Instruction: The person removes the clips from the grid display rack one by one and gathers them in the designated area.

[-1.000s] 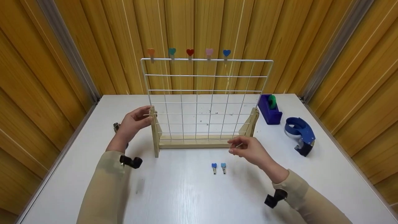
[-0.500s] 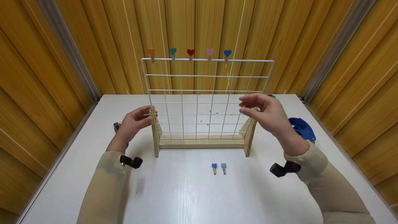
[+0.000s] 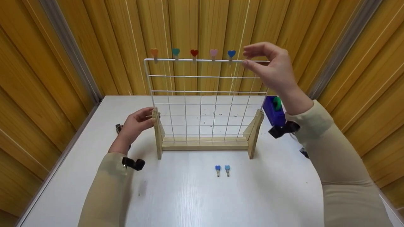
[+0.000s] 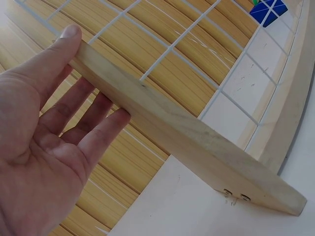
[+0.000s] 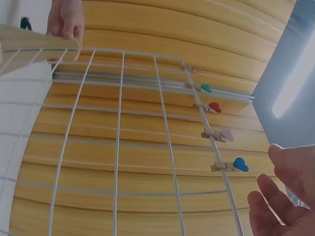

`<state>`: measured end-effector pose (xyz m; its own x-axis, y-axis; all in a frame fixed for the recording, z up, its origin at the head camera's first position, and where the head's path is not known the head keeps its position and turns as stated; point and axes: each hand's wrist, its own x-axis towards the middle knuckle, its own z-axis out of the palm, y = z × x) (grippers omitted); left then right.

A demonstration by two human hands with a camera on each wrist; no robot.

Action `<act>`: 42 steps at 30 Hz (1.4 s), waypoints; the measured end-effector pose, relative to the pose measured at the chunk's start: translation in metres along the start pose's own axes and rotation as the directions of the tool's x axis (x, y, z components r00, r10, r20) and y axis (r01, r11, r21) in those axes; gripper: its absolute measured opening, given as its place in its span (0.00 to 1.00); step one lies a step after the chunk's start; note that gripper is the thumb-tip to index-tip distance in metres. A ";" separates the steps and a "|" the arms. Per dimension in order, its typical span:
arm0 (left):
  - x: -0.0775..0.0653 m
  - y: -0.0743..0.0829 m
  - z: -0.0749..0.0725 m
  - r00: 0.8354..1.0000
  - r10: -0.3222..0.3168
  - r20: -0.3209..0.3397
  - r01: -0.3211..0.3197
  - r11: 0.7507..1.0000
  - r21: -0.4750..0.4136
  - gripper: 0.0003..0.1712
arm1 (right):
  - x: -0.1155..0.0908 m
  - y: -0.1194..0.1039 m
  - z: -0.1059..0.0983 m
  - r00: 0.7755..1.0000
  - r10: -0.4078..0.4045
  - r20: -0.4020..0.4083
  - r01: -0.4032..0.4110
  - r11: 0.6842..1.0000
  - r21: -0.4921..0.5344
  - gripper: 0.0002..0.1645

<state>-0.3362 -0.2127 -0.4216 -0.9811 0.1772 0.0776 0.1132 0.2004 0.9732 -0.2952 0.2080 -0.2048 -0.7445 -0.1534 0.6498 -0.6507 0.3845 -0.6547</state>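
Note:
A white wire grid rack (image 3: 208, 104) stands in a wooden base (image 3: 202, 146). My left hand (image 3: 137, 119) pinches the upper end of the rack's left wooden side post (image 4: 162, 118), thumb over its edge and fingertips against its flat side. Along the top wire sit heart clothespins in orange (image 3: 154, 52), teal (image 3: 175, 51), red (image 3: 194, 52), pink (image 3: 213, 52) and blue (image 3: 231, 53). My right hand (image 3: 276, 64) is raised at the top wire, just right of the blue clothespin (image 5: 240, 164). Its thumb and fingers are spread apart with nothing visible between them.
Two more heart clothespins, dark blue (image 3: 217, 170) and light blue (image 3: 227, 170), lie on the white table (image 3: 176, 195) before the rack. Behind the right arm is a purple tape dispenser (image 3: 274, 112) with green tape. Wood-patterned panels (image 3: 202, 28) enclose the table.
My right hand has risen from near the rack's lower right to its top wire. The left hand stays on the side post, and the clothespins keep their places.

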 end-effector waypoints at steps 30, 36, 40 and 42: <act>0.000 0.000 0.000 1.000 0.004 0.002 -0.004 0.999 -0.032 0.32 | 0.031 0.010 0.018 0.998 0.050 0.035 -0.044 0.988 -0.145 0.08; 0.001 -0.001 -0.001 1.000 0.011 0.002 -0.011 0.999 -0.033 0.33 | 0.030 0.011 0.018 1.000 0.019 0.019 -0.017 0.997 -0.080 0.08; 0.000 -0.002 0.000 1.000 0.026 -0.005 -0.026 0.999 -0.031 0.33 | 0.031 0.010 0.016 1.000 0.007 0.007 -0.007 1.000 0.005 0.09; 0.000 -0.002 0.000 0.999 0.035 -0.009 -0.035 0.999 -0.033 0.33 | 0.031 0.009 0.015 1.000 0.004 0.003 -0.004 1.000 0.023 0.09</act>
<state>-0.3361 -0.2131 -0.4236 -0.9779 0.1758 0.1134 0.1424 0.1621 0.9765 -0.3266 0.1930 -0.1966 -0.7473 -0.1547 0.6463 -0.6512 0.3643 -0.6658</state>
